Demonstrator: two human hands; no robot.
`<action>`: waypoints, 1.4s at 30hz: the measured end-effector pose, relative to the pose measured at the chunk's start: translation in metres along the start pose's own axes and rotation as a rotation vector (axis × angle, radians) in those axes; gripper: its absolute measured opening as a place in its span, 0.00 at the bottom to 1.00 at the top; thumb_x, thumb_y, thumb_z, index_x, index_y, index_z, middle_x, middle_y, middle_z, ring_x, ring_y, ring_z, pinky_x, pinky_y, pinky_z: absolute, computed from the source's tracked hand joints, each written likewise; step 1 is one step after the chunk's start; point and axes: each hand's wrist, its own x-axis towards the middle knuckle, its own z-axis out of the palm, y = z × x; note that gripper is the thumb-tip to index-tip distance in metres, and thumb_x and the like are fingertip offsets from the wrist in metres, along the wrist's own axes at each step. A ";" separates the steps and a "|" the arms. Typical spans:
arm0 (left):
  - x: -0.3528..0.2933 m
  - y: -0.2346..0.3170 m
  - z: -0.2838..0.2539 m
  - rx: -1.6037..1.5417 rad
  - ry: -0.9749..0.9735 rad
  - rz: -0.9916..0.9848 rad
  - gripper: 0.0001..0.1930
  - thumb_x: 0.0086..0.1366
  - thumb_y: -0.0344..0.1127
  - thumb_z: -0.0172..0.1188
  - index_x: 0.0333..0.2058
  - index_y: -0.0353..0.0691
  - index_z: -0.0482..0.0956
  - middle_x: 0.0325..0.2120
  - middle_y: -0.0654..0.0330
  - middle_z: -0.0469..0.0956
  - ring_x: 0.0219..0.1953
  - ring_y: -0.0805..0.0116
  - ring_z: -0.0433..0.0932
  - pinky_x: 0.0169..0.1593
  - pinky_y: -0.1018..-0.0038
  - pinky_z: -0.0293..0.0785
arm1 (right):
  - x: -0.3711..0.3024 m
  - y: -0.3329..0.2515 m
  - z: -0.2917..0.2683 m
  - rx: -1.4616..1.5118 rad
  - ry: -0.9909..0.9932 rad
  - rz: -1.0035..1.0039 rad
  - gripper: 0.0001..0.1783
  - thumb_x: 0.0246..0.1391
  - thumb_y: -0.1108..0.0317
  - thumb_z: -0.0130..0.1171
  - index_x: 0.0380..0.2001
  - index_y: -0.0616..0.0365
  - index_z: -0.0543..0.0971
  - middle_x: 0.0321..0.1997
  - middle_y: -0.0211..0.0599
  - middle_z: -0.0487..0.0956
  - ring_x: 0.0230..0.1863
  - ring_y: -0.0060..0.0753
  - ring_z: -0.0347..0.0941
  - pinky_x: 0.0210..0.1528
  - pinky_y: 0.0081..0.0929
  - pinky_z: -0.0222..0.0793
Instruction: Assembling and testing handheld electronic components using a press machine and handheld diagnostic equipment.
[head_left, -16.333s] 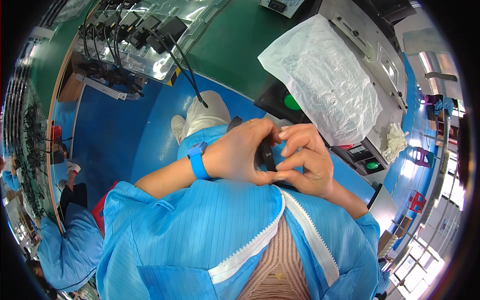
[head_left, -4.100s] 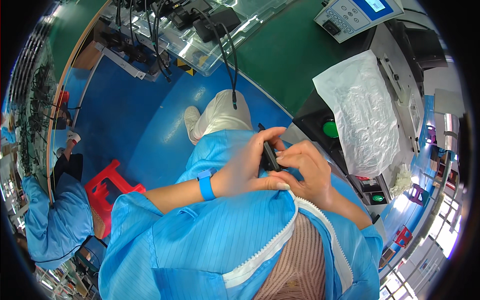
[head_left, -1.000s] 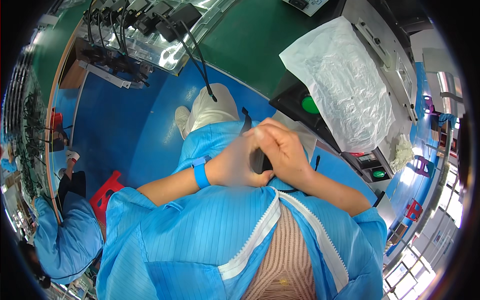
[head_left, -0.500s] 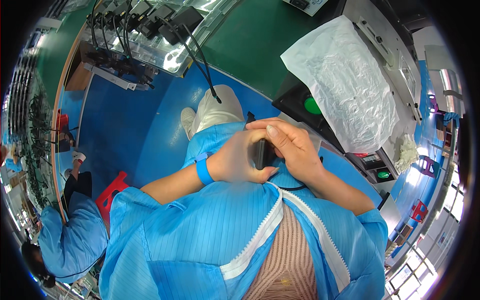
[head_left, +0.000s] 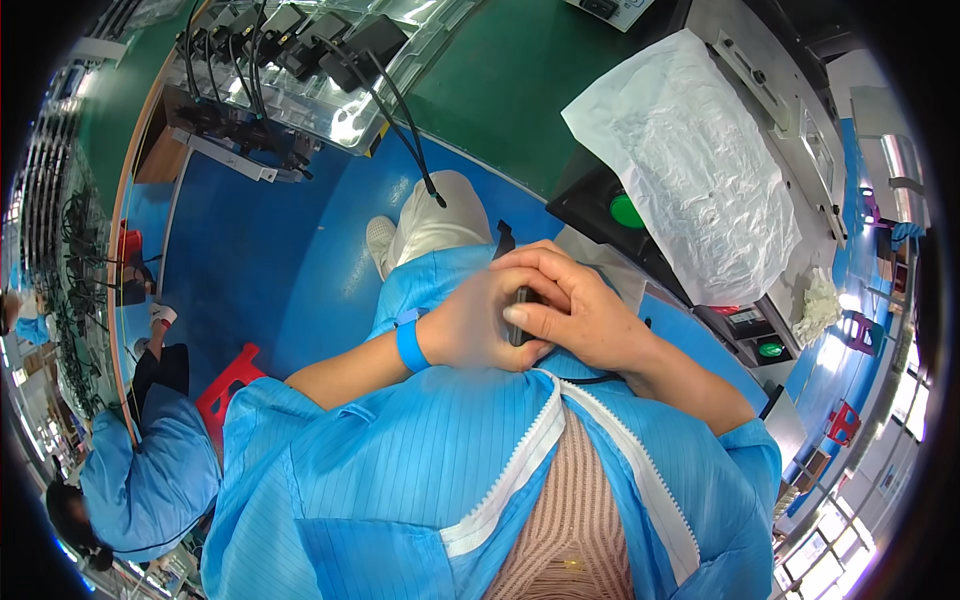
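Observation:
In front of my waist, both hands come together around a black power adapter [head_left: 519, 315], mostly covered by my fingers. My left hand [head_left: 468, 318], with a blue band at its wrist, is curled around it from the left; part of this hand is blurred. My right hand [head_left: 590, 318] arches over from the right, its thumb pressed on the adapter and its fingertips meeting the left hand. A black cord [head_left: 595, 379] shows under the right wrist. Beyond the left fingers a small black end piece [head_left: 505, 238] sticks out; whether it belongs to the adapter I cannot tell.
Several black adapters [head_left: 365, 50] with hanging cords lie on clear plastic trays [head_left: 350, 118] at the far left. A crinkled white sheet [head_left: 690, 170] covers equipment with a green button [head_left: 626, 211] at right. A co-worker in blue [head_left: 150, 475] sits by a red stool [head_left: 228, 390] at left.
My right thumb has moved down and left onto the adapter, and the right fingers have bent more. Less of the adapter shows now. The left hand stays nearly in place.

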 end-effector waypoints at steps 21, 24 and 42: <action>-0.002 -0.006 -0.007 0.055 -0.029 0.010 0.26 0.45 0.36 0.67 0.44 0.35 0.71 0.37 0.60 0.76 0.40 0.73 0.74 0.46 0.77 0.70 | 0.012 0.011 0.002 0.099 0.166 -0.095 0.15 0.57 0.62 0.53 0.35 0.64 0.79 0.38 0.39 0.75 0.37 0.28 0.72 0.42 0.24 0.68; -0.002 -0.012 -0.010 0.067 -0.010 0.086 0.26 0.45 0.36 0.66 0.45 0.35 0.71 0.38 0.60 0.75 0.41 0.74 0.74 0.46 0.78 0.70 | 0.014 0.005 -0.002 0.249 0.093 -0.027 0.16 0.57 0.61 0.53 0.36 0.65 0.79 0.40 0.37 0.76 0.39 0.27 0.73 0.44 0.23 0.67; -0.004 -0.004 -0.014 -0.218 -0.063 -0.290 0.34 0.44 0.26 0.58 0.54 0.32 0.61 0.43 0.51 0.71 0.42 0.64 0.74 0.49 0.69 0.71 | 0.016 0.012 0.009 0.025 0.340 -0.179 0.11 0.57 0.67 0.53 0.32 0.65 0.80 0.31 0.36 0.79 0.32 0.24 0.75 0.36 0.21 0.70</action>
